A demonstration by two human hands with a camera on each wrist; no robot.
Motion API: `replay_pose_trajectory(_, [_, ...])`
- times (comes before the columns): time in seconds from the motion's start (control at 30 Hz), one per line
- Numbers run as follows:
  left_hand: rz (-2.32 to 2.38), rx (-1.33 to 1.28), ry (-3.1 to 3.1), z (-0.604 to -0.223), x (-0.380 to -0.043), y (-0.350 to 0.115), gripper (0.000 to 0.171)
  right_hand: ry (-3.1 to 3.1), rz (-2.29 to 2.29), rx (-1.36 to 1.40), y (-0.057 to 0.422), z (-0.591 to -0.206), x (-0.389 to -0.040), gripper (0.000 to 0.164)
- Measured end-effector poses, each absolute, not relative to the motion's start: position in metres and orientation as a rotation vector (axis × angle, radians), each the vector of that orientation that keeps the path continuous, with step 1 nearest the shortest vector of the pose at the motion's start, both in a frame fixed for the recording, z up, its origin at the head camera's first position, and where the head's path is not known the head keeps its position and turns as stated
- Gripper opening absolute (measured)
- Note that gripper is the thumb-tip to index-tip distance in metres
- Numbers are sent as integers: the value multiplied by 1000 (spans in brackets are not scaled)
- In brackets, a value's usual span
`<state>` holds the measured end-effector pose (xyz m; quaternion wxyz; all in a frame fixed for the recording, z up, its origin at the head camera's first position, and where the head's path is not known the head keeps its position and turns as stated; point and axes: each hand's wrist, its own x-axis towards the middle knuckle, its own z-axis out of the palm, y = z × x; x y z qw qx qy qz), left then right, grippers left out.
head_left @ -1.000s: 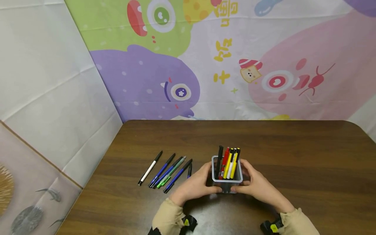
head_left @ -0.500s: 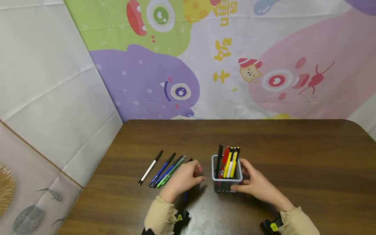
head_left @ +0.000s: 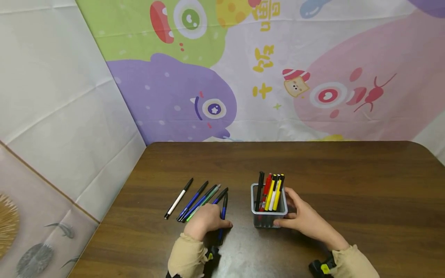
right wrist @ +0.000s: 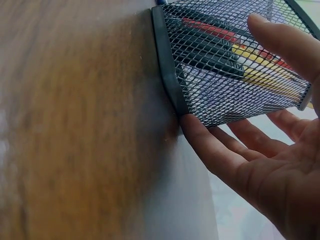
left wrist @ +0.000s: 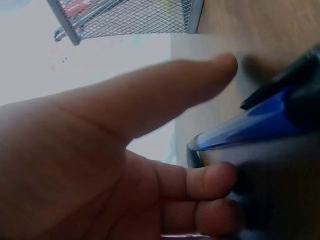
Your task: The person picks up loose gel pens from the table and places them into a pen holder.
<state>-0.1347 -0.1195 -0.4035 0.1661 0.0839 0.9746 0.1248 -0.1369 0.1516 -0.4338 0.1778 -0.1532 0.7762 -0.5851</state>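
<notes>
My left hand [head_left: 206,221] reaches down over a blue pen with a black cap [head_left: 224,208], to the left of the mesh pen holder [head_left: 267,220]. In the left wrist view the blue pen [left wrist: 255,125] lies beyond the gap between the extended thumb and the bent fingers [left wrist: 200,220]. My right hand [head_left: 306,221] holds the pen holder at its near right corner, thumb in front and fingers along the side. The right wrist view has its fingertips low on the mesh wall, by the dark base [right wrist: 170,75]. Black, red, yellow and white pens [head_left: 272,193] stand inside.
Several more pens lie slanted at the left: a white one with a black cap [head_left: 178,199], blue ones [head_left: 193,199] and a green one. The brown wooden table [head_left: 365,185] meets a cartoon-printed cloth [head_left: 264,127] behind it.
My left hand has let go of the pen holder and moved left and down to the blue pen. The right hand keeps its hold on the pen holder.
</notes>
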Motion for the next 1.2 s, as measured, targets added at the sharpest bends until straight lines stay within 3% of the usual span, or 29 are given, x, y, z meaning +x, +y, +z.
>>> replay_pose_trajectory(0.1, [366,232,2736,-400,-133,-120,47,2198,-1649,-439,152,-432,-137,88])
replay_pose_trajectory(0.57, [366,364,2737,-400,-136,-126,29,2209,-1655,-447,151,-433,-136,88])
replay_pose_trajectory(1.03, [545,277,2874,-393,-141,-134,27,2193,-1660,-444,152,-433,-136,89])
replay_pose_trajectory(1.2, [620,251,2929,-388,-142,-135,15,2193,-1666,-433,152,-433,-136,89])
